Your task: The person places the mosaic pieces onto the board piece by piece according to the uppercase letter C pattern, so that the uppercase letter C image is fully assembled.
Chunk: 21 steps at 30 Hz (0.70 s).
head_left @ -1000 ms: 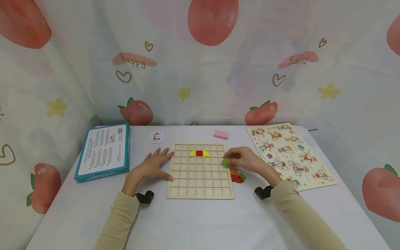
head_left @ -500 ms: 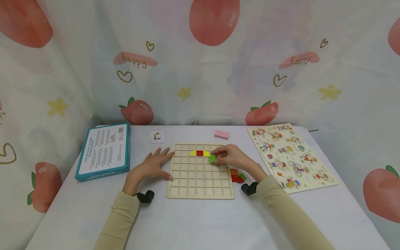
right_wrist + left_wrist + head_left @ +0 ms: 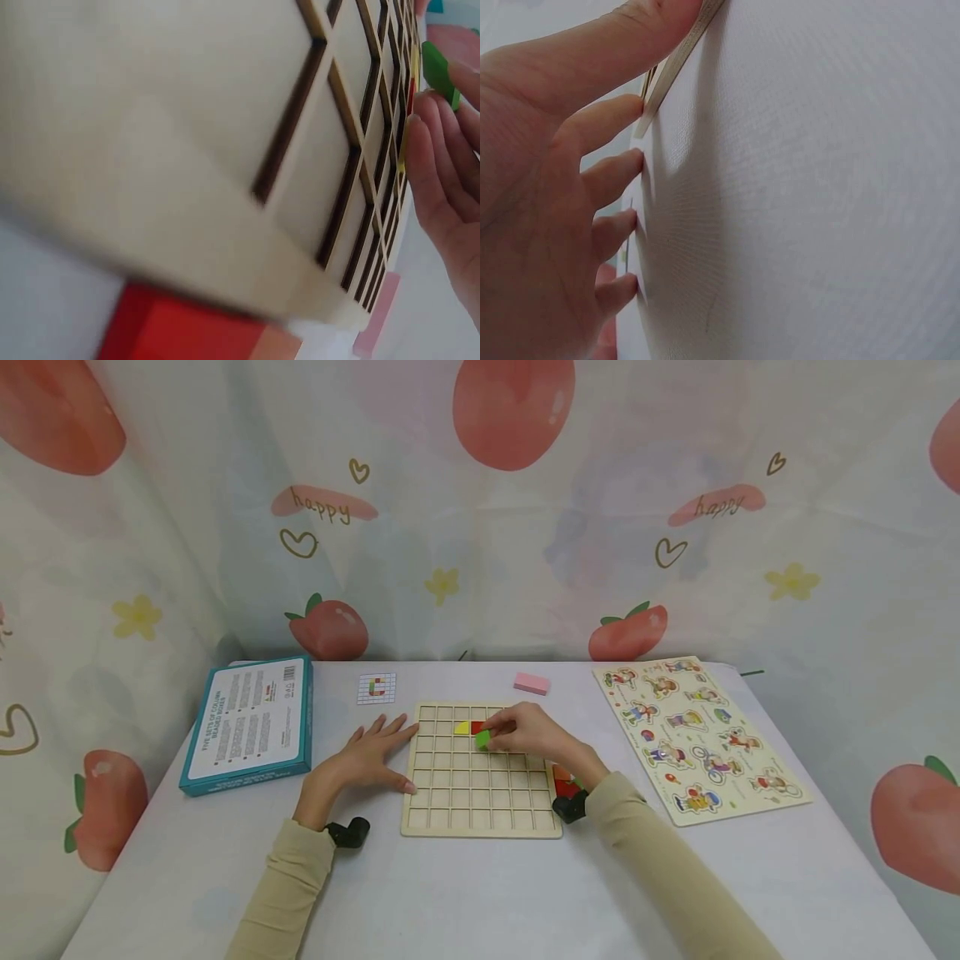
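A wooden grid board [image 3: 482, 828] lies on the table. My left hand [image 3: 365, 758] has its fingers spread, thumb and index fingertip at the board's left edge. In my right hand [image 3: 534, 731] a small green square tile [image 3: 482, 740] is pinched between thumb and fingers, over the board's upper middle; the right wrist view shows the green tile [image 3: 439, 71] tilted. In the board's second row sit a yellow curved-edged tile [image 3: 462, 728] and a red square tile [image 3: 477, 727]. The fingers cover the cell right of the red tile in the head view.
Loose red and orange tiles [image 3: 562, 777] lie at the board's right edge, partly behind the wrist. Behind the board are a pattern card [image 3: 377, 688] and a pink block [image 3: 531, 683]. A teal box [image 3: 247, 724] stands left, a picture puzzle board [image 3: 697, 739] right.
My right hand has moved left from the board's right edge to its upper middle, carrying the green tile. It now hides the right yellow tile. My left hand stays put.
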{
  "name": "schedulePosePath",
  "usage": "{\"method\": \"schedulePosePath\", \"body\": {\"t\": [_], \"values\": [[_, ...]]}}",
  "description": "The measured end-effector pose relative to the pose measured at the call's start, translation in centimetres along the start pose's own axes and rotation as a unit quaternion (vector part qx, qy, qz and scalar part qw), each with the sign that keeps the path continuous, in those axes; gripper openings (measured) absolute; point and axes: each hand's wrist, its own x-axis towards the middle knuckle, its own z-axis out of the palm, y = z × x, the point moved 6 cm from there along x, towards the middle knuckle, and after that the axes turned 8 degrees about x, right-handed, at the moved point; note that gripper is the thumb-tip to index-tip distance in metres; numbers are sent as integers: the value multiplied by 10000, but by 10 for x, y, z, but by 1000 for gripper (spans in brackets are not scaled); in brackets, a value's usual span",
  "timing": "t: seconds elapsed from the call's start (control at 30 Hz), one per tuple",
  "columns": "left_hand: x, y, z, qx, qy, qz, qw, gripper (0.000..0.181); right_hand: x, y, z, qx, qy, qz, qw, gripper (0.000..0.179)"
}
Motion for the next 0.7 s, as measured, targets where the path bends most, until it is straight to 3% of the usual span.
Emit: {"method": "schedulePosePath", "body": {"t": [0.7], "values": [[0,-3,0,-74,-33,-11,10000,106,28,-17,25,-707,-309,-200,9968,26]]}}
